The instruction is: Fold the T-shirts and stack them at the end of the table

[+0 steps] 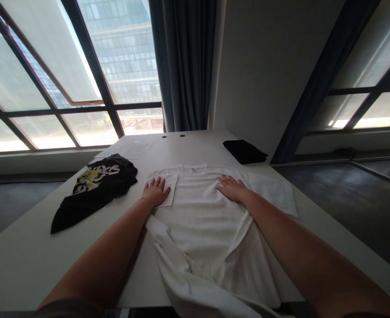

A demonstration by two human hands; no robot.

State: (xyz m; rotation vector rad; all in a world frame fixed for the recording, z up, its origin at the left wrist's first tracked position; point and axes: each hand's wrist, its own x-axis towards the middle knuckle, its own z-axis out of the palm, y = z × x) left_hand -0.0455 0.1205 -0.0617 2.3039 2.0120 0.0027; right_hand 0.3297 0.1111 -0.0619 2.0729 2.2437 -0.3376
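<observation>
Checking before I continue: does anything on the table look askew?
The white shirt: its bunched lower part runs over the near edge of the table, unlike its flatter top. The printed black garment at left looks rumpled too.

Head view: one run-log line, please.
white T-shirt: spread on table, lower part rumpled; left hand: flat on sleeve; right hand: flat on chest; black printed garment: left side
</observation>
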